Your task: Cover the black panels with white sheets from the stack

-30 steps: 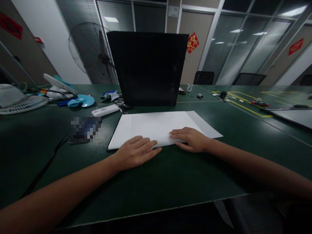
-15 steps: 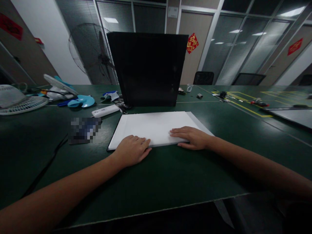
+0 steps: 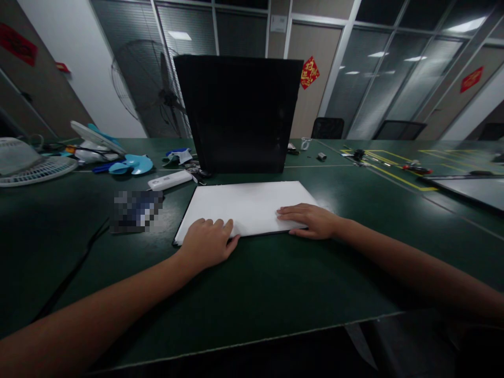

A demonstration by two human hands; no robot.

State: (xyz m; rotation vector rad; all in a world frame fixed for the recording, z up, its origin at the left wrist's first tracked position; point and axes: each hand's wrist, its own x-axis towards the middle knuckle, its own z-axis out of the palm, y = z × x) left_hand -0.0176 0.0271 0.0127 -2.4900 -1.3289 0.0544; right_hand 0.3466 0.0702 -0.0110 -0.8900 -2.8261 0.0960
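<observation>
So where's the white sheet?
In the middle of the head view, the white sheet lies flat before the big black panel, left hand and right hand at its near edge.

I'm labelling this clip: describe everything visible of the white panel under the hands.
The white panel lies flat on the green table, smooth and four-sided, with a thin dark edge along its left and near sides. It looks like paper or plastic. The left hand rests on its near left part and the right hand on its right, hiding some of it.

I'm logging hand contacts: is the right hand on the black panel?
No, the right hand rests on the white sheet, while the black panel stands beyond it.
</observation>
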